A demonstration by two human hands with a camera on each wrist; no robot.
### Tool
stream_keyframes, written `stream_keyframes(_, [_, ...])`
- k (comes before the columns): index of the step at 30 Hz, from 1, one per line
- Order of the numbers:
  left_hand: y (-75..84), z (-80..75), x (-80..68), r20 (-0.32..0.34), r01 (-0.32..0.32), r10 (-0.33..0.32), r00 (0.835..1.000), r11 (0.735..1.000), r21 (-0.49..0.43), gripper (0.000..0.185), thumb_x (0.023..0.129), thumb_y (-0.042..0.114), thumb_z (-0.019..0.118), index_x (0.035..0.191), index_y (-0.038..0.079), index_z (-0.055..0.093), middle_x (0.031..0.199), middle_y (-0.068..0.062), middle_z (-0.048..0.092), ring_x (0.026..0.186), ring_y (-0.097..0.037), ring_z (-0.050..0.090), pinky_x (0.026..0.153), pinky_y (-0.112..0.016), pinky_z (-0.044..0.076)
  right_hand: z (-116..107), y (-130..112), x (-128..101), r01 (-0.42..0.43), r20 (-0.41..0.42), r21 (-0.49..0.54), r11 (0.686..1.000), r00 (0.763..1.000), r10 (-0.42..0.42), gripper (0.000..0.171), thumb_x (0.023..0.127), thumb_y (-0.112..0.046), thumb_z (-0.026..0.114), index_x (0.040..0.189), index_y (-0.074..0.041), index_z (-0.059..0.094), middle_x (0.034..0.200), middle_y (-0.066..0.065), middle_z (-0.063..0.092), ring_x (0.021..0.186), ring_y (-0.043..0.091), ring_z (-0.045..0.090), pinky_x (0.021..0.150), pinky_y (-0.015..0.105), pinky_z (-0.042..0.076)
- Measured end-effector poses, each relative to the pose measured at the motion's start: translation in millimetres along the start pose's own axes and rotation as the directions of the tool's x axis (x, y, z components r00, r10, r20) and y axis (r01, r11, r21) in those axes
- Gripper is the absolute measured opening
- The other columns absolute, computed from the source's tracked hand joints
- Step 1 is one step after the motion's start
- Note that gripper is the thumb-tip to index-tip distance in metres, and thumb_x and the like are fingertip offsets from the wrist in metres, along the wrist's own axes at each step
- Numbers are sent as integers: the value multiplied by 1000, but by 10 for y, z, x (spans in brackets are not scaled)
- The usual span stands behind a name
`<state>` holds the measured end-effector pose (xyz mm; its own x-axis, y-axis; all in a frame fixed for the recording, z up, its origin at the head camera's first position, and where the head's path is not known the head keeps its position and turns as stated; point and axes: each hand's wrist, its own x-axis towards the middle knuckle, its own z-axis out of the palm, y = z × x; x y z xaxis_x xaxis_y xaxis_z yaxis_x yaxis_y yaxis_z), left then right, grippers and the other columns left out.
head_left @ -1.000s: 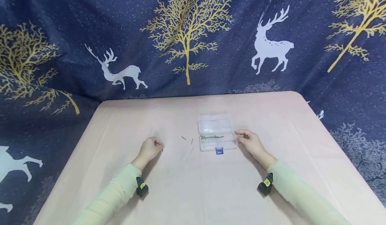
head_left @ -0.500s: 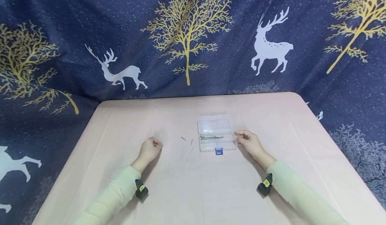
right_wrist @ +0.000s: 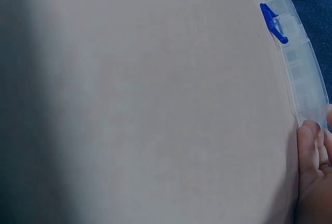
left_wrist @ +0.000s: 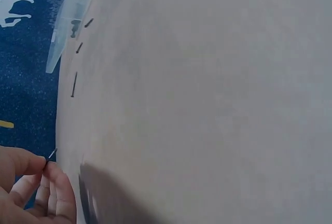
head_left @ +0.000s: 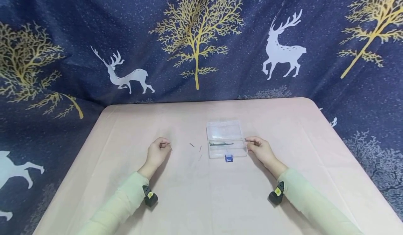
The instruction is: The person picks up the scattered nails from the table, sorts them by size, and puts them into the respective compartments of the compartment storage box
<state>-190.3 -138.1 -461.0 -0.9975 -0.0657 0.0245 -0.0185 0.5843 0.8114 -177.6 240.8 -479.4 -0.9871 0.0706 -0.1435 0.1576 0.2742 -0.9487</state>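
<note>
Now my left hand [head_left: 157, 152] is pinching a small nail [left_wrist: 51, 154] left of the clear plastic box [head_left: 226, 138], while my right hand [head_left: 261, 149] is touching the box's right end with loosely curled fingers.

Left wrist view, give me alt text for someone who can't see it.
A left hand pinches a small dark nail just above a pink table. Three more nails lie loose beyond it, leading toward a clear plastic box.

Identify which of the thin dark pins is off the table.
The thin dark pin pinched in the left hand; three others lie loose on the cloth.
</note>
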Motion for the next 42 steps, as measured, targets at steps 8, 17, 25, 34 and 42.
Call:
stream_keyframes(8, [56, 90, 4, 26, 35, -30, 999, 984, -174, 14, 86, -3, 60, 97, -9, 66, 90, -22, 67, 74, -15, 63, 64, -16, 53, 0, -9, -4, 10, -6, 12, 1000, 1000, -10, 34, 87, 1, 54, 119, 13, 55, 98, 15, 66, 74, -2, 57, 69, 14, 53])
stream_keyframes(17, [193, 219, 33, 56, 92, -80, 995, 958, -272, 16, 89, -1, 58, 101, -9, 65, 98, -23, 67, 83, -21, 68, 74, -24, 58, 2, -20, -15, 4, 6, -8, 1000, 1000, -4, 35, 89, -3, 55, 121, 12, 54, 104, 20, 64, 76, -1, 57, 70, 13, 53])
stream_keyframes(25, [364, 347, 54, 78, 114, -91, 993, 921, -374, 16, 90, 2, 59, 101, -10, 64, 91, -17, 70, 75, -16, 66, 72, -23, 57, 0, -1, 0, 15, -2, -22, 1000, 1000, -15, 34, 89, -2, 54, 120, 11, 55, 103, 21, 64, 74, -2, 57, 69, 13, 53])
stream_keyframes(34, [527, 483, 51, 116, 135, -94, 989, 892, -432, 15, 89, 3, 61, 97, -10, 65, 79, -7, 69, 66, -12, 63, 73, -33, 59, -6, 1, -20, 25, 13, -27, 999, 1000, -25, 34, 89, -2, 54, 120, 12, 55, 103, 22, 63, 75, 0, 57, 69, 13, 53])
stream_keyframes(42, [672, 624, 27, 146, 120, -63, 987, 896, -427, 17, 88, 4, 63, 99, -8, 66, 87, -18, 71, 64, -10, 66, 73, -35, 59, -15, -1, -13, 27, 8, -17, 999, 1000, -27, 33, 90, -2, 54, 120, 12, 55, 104, 23, 63, 74, 1, 58, 69, 13, 53])
